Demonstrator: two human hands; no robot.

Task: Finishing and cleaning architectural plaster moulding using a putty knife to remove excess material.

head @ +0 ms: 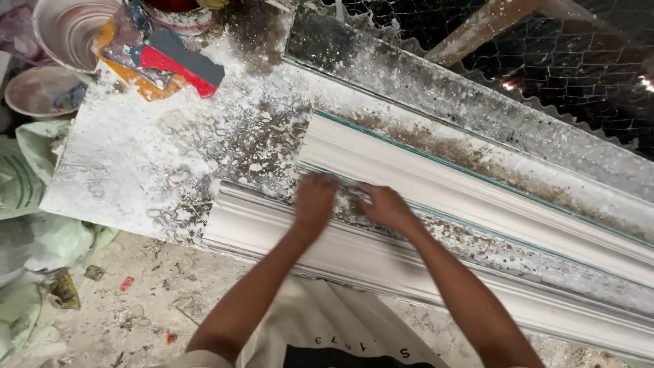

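left hand (315,197) flat, palm down, fingers spread loosely, pressed on the plaster-crusted strip of tabletop (136,163) between two white mouldings. holds nothing. blurred.

right hand (385,206) just beside it, fingers curled at something small and pale at the fingertips; too blurred to name, and cannot tell whether the hand is truly closed on it. the two hands are near, not quite touching.

far moulding (436,178): long white plaster cornice, lying diagonally from centre toward the right edge, a thin green line along its upper side. its near edge is right at the fingertips of both hands.

near moulding (272,228): second white cornice, parallel to the first, along the tabletop's front edge; both forearms cross over it.

tabletop spattered white, with dark patches.

upper left: a white bucket (68,31), a shallow bowl (34,92) below it, a red-and-grey scraper (184,65) on an orange scrap.

left edge: pale green sacks (27,197). floor (136,300) dusty, littered with bits.

upper right: wire mesh (579,68) and a wooden batten (477,27).
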